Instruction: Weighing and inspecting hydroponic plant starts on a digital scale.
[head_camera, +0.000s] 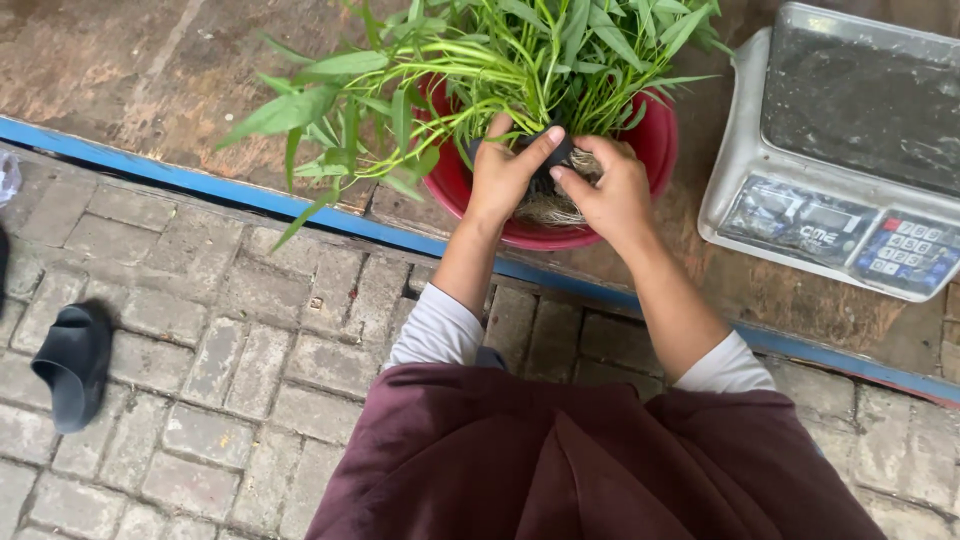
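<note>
Green leafy stalks (500, 55) stand bundled in a red basin (655, 145) on the wooden platform (150, 70), near its blue edge (200, 185). Left hand (503, 172) and right hand (612, 192) grip a dark band (556, 152) around the stems above the roots. A scale (840, 150) sits just right; open planks lie left.

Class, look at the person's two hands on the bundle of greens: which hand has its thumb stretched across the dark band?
The left hand: its thumb lies across the dark band, while the right hand grips beside it.
</note>
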